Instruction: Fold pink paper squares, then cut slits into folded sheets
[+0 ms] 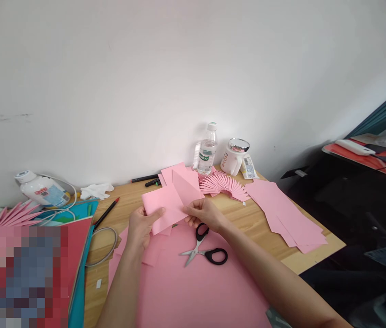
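Observation:
A folded pink paper sheet is held up above the wooden desk between both hands. My left hand pinches its lower left edge, thumb on top. My right hand pinches the right edge with closed fingers. Below them lies a large pink sheet, and on it black-handled scissors lie open. A pleated pink paper fan rests behind the hands.
A water bottle, a white mug and pens stand by the wall. Cut pink sheets lie at right, near the desk's edge. At left are a white bottle, cables, a red-tipped pencil and coloured card.

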A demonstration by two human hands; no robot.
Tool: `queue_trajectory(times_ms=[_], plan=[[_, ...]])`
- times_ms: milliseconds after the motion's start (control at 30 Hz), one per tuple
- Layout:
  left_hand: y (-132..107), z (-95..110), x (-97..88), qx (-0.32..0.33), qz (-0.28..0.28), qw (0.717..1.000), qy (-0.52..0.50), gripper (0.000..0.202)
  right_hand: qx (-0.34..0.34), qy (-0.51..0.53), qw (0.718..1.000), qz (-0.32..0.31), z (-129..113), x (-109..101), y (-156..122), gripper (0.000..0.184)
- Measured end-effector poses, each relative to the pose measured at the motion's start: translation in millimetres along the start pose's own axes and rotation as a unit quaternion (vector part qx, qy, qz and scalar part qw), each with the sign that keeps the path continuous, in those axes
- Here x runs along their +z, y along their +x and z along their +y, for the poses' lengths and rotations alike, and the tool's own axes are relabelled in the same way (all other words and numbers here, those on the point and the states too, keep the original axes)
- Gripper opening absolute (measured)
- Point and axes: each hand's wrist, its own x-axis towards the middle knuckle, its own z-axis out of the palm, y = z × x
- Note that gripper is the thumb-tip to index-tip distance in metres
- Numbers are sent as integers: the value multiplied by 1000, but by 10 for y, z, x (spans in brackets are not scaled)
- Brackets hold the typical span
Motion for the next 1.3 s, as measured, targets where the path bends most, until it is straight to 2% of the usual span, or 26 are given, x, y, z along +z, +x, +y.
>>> queue_trajectory(times_ms=[333,567,767,967,1300], plan=[[53,-41,-26,-4,20,999,29,41,-17,-29,999,7,-12,13,-16,44],[30,-9,-10,-6,17,1000,24,43,-25,-30,999,8,-3,18,-6,41],[-52,38,47,19,-13,998,52,46,-101,46,989,95,-50,34,6,39],[-113,31,110,71,-32,992,94,45,-104,65,991,51,-11,46,2,36],[-116,19,122,85,-40,990,104,40,-105,64,989,77,-15,56,-17,34]])
